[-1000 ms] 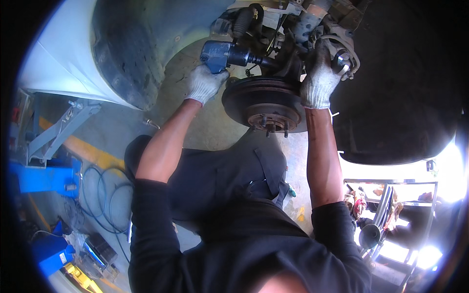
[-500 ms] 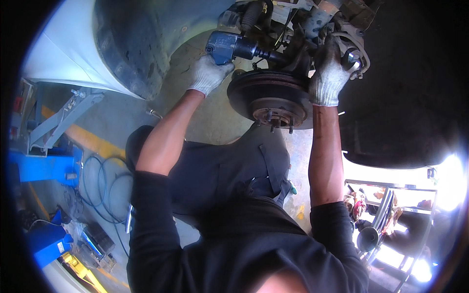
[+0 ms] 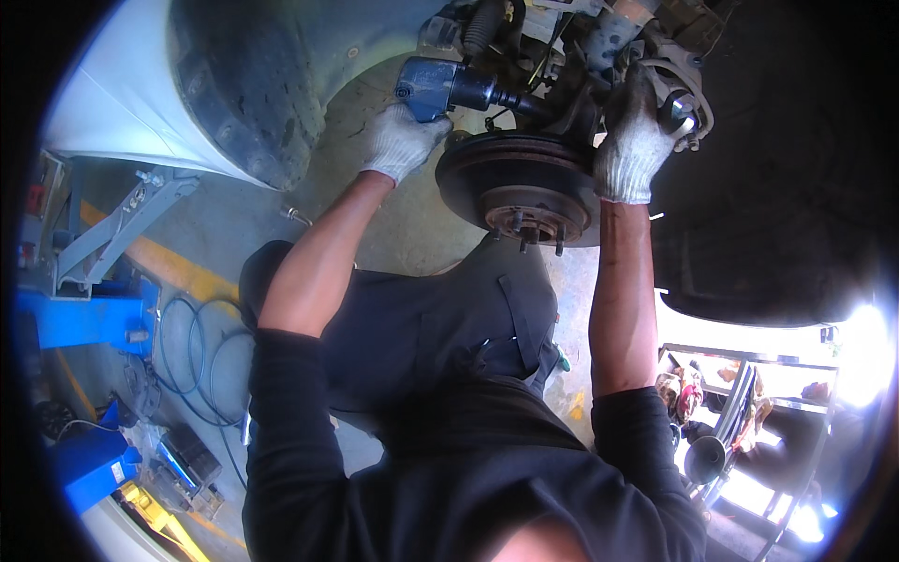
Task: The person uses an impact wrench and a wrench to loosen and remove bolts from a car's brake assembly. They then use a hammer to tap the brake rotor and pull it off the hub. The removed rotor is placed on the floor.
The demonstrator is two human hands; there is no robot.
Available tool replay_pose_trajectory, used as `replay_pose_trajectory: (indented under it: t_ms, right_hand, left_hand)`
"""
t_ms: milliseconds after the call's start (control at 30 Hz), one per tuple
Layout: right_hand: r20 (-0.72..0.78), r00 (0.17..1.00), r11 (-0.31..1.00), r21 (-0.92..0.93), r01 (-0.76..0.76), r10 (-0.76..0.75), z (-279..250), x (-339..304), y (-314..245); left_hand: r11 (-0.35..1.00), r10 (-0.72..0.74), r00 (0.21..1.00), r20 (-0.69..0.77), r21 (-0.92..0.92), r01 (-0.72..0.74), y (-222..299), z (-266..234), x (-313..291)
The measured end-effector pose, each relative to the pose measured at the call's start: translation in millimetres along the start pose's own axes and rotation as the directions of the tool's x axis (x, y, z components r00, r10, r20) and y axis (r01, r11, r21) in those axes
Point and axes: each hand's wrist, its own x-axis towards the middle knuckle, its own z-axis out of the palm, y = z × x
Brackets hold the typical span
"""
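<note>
In a white knit glove, my left hand (image 3: pixel 401 140) is closed round the handle of a dark blue impact wrench (image 3: pixel 431 86). Its black socket (image 3: pixel 520 103) points right, into the parts behind a rusty brake disc (image 3: pixel 515 173). Studs stick out of the disc's hub (image 3: pixel 534 214). My right hand (image 3: pixel 637 140), gloved too, wraps round the brake caliper (image 3: pixel 682 112) right of the disc. The glove's fingertips are dark with grease. Where the socket ends is hidden among the suspension parts.
A pale car fender (image 3: pixel 131 103) curves at the upper left. Below it stand a blue jack (image 3: pixel 84 318), a coiled air hose (image 3: pixel 192 361) and a yellow tool part (image 3: pixel 159 520). To the lower right is a metal trolley (image 3: pixel 787 403) with rags. A coil spring (image 3: pixel 482 26) hangs above.
Both hands keep their grips in nearly the same place. The wrench and socket still point at the parts behind the disc; the whole view has shifted only slightly.
</note>
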Motion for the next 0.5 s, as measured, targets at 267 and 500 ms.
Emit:
replay_pose_trajectory:
  t_ms: [267, 500]
  right_hand:
    - [0.045, 0.972, 0.896, -0.378, 0.232, -0.233, -11, -1, -4]
    - [0.098, 0.993, 0.991, -0.121, -0.049, 0.061, -9, -2, -2]
  left_hand:
    - [0.999, -0.009, 1.0, -0.002, 0.037, 0.009, 10, -7, -7]
    - [0.996, 0.01, 1.0, -0.018, 0.084, -0.008, 11, -8, -4]
